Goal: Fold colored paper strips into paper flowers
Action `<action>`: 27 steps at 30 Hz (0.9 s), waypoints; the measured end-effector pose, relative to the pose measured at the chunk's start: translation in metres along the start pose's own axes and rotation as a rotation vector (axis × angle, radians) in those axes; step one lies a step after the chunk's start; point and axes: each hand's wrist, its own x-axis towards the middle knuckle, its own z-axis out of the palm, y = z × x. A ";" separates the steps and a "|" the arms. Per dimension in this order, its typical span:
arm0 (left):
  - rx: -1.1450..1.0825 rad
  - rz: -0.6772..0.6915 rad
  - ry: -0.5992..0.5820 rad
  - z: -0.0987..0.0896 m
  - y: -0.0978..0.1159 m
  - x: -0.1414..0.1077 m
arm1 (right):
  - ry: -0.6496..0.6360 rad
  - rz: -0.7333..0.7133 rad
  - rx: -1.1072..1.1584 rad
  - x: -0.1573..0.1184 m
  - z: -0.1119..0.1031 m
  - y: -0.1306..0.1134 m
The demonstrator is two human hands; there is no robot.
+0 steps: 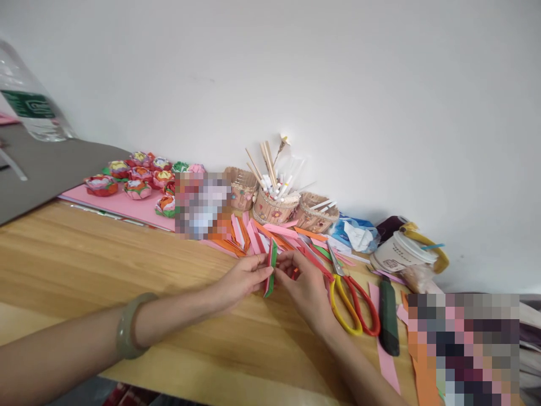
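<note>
A folded paper strip (272,269), green with red and pink layers, stands nearly upright between my hands above the wooden table (177,344). My left hand (245,277), with a ring on one finger, pinches it from the left between thumb and fingers. From the right, the bent fingers of my right hand (301,286) come close against the strip; whether they grip it is hard to make out. A bit of red paper shows under the right fingers. Scissors (338,276) with one yellow and one red handle lie just right of that hand.
Loose paper strips (253,234) pile up beyond my hands. Behind them stand decorated baskets (275,207) with sticks and pens. Folded paper flowers (137,189) sit on pink paper at left. A green-handled cutter (387,316) and a white cup (401,251) are at right.
</note>
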 end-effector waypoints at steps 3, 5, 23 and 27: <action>0.042 0.004 -0.016 0.000 0.001 0.000 | 0.010 0.010 -0.036 0.000 0.001 0.002; 0.052 0.017 -0.038 0.000 0.001 0.000 | 0.031 0.020 -0.058 -0.001 0.001 0.002; 0.309 0.038 -0.183 -0.002 0.004 -0.002 | 0.028 0.126 0.008 -0.002 0.001 0.004; 0.341 0.017 -0.228 -0.002 0.004 -0.003 | -0.193 0.125 0.263 0.001 -0.007 0.003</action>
